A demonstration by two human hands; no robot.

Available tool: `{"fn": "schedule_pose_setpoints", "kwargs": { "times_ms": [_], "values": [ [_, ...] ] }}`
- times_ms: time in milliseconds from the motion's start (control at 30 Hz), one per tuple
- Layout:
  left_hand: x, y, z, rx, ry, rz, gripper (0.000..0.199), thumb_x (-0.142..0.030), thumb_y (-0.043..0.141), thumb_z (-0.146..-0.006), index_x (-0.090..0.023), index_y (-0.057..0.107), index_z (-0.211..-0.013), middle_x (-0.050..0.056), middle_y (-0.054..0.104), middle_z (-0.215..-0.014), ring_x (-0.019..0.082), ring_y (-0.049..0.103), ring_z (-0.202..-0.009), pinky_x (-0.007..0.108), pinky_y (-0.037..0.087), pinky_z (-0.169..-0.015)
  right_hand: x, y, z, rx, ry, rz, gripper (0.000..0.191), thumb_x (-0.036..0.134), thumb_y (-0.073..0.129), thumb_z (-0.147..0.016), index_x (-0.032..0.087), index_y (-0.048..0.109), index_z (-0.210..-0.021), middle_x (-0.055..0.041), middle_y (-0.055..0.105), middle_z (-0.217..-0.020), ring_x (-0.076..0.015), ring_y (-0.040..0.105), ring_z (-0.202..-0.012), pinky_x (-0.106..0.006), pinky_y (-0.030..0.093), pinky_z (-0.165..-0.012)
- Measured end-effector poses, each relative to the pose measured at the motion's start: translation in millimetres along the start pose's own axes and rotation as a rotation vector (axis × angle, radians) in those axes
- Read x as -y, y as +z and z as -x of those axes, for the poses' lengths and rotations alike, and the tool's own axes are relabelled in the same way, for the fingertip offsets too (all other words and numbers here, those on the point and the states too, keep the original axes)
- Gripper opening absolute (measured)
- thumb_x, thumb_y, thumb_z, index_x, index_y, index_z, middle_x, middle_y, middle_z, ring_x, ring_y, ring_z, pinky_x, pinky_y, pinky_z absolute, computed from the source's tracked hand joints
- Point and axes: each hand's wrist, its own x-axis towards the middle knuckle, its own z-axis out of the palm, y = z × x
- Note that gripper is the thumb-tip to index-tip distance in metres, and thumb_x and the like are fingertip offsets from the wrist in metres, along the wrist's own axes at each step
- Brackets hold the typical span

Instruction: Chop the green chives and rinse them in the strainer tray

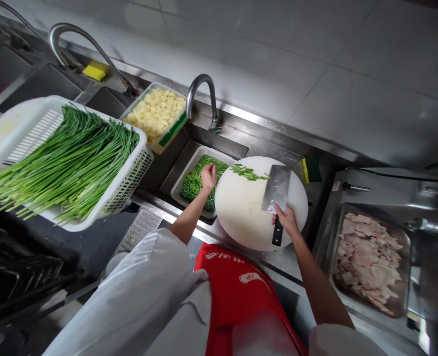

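My right hand grips a cleaver by its black handle, the broad blade lying over the round white cutting board. Beside the blade, a small row of cut green chive pieces lies along the board's far edge. My left hand hangs over a white basket of cut chives in the sink, just left of the board. Its fingers are curled closed, and whatever they may hold is hidden.
To the left, long uncut chives overhang a large white basket. Behind stand a tub of diced pale food and a faucet. A sponge lies behind the board; sliced meat fills a metal tray at right.
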Motion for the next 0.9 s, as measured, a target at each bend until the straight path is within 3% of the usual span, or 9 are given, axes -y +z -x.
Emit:
{"fn": "schedule_pose_setpoints", "kwargs": {
  "times_ms": [100,200,267,400,467,533,667,800,900],
  "values": [
    [-14,-4.6,3,-0.057,0.117,0.002,0.042,-0.042,0.039,-0.102,-0.012,0.070,-0.104,0.015,0.068,-0.101,0.024,0.063,-0.097,0.038,0.049,-0.091,10,43,-11,0.099,0.006,-0.017,0.063,0.077,0.071,-0.066,0.021,0.048,-0.086,0.0091,0.052,-0.046,-0.0118,0.051,-0.034,-0.023,0.044,-0.035],
    [-38,-9.8,20,-0.008,0.233,0.022,0.049,-0.043,0.030,-0.105,-0.013,0.064,-0.123,0.017,0.064,-0.124,0.025,0.058,-0.120,0.042,0.045,-0.107,21,87,-20,0.184,0.032,-0.015,0.066,0.080,0.069,-0.064,0.023,0.045,-0.088,0.0106,0.051,-0.045,-0.0117,0.050,-0.032,-0.023,0.044,-0.033],
    [-54,-13.3,34,0.140,0.348,0.019,0.054,-0.045,0.025,-0.106,-0.015,0.055,-0.139,0.017,0.055,-0.143,0.025,0.046,-0.139,0.045,0.036,-0.118,29,114,-23,0.219,0.042,-0.002,0.065,0.080,0.067,-0.065,0.024,0.044,-0.089,0.0118,0.050,-0.044,-0.0113,0.048,-0.031,-0.023,0.044,-0.032],
    [-68,-21.6,54,0.635,0.627,-0.061,0.062,-0.052,0.021,-0.105,-0.022,0.031,-0.158,0.010,0.027,-0.166,0.025,0.016,-0.156,0.049,0.012,-0.128,48,156,-20,0.290,-0.027,0.072,0.058,0.079,0.059,-0.074,0.024,0.043,-0.084,0.0098,0.049,-0.044,-0.0103,0.048,-0.031,-0.021,0.042,-0.031],
    [-64,-26.1,53,0.744,0.631,-0.108,0.065,-0.054,0.021,-0.104,-0.025,0.021,-0.162,0.008,0.019,-0.169,0.025,0.011,-0.157,0.052,0.004,-0.128,57,169,-15,0.341,-0.035,0.099,0.055,0.077,0.055,-0.078,0.023,0.043,-0.082,0.0079,0.051,-0.046,-0.0100,0.049,-0.032,-0.021,0.042,-0.032],
    [-52,-29.7,46,0.733,0.567,-0.135,0.065,-0.054,0.023,-0.104,-0.026,0.016,-0.163,0.007,0.016,-0.169,0.026,0.010,-0.157,0.054,-0.001,-0.127,64,175,-9,0.377,0.005,0.095,0.052,0.075,0.054,-0.080,0.024,0.043,-0.085,0.0091,0.051,-0.047,-0.0094,0.048,-0.032,-0.021,0.042,-0.032],
    [-13,-31.4,22,0.643,0.374,-0.135,0.064,-0.051,0.029,-0.104,-0.029,0.018,-0.162,0.005,0.017,-0.169,0.025,0.012,-0.157,0.054,0.000,-0.127,73,164,9,0.413,0.082,0.098,0.051,0.072,0.057,-0.077,0.025,0.041,-0.089,0.0125,0.047,-0.047,-0.0087,0.044,-0.032,-0.020,0.038,-0.032],
    [39,-35.5,3,0.405,-0.094,-0.138,0.056,-0.048,0.035,-0.103,-0.025,0.040,-0.154,0.008,0.021,-0.168,0.031,0.014,-0.156,0.062,0.012,-0.123,76,113,37,0.349,0.009,0.233,0.045,0.069,0.047,-0.085,0.025,0.043,-0.090,0.0095,0.048,-0.051,-0.0108,0.044,-0.035,-0.023,0.037,-0.037],
    [72,-48.9,1,0.134,-0.318,-0.055,0.046,-0.043,0.045,-0.100,-0.016,0.062,-0.133,0.017,0.052,-0.150,0.032,0.046,-0.141,0.053,0.036,-0.114,73,63,60,0.140,-0.221,0.691,0.030,0.051,0.043,-0.094,0.023,0.049,-0.085,0.0030,0.052,-0.053,-0.0138,0.050,-0.044,-0.025,0.037,-0.047]
  ]
}}
